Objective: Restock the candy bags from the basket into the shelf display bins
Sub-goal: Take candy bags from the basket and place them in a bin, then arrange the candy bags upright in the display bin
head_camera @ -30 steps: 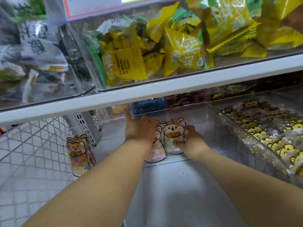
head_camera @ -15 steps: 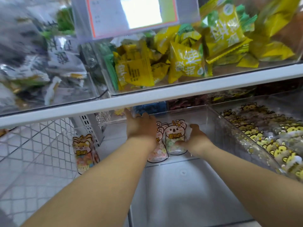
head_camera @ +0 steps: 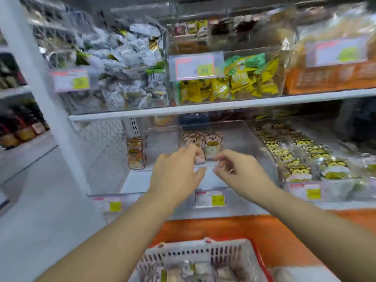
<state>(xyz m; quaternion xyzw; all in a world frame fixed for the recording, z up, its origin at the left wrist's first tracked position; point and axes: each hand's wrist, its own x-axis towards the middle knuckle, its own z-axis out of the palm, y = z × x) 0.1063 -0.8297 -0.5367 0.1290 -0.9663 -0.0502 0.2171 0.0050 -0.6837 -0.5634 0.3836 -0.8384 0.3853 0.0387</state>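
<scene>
Before the middle bin (head_camera: 236,137), left hand (head_camera: 175,176) and right hand (head_camera: 242,174) empty, loose-fingered, close by 2 upright candy bags (head_camera: 212,145); likely end of placing, next down to basket (head_camera: 193,253) for more.

Two koala bags (head_camera: 212,146) stand in the middle bin (head_camera: 234,129), one tiger bag (head_camera: 136,152) in the left bin (head_camera: 114,194). One basket (head_camera: 203,252) sits below. Six price tags (head_camera: 195,66) show.

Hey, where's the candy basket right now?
In the head view the basket sits at the bottom centre, nearest the camera, in front of the orange shelf base and below the lower shelf's clear bins.
</scene>
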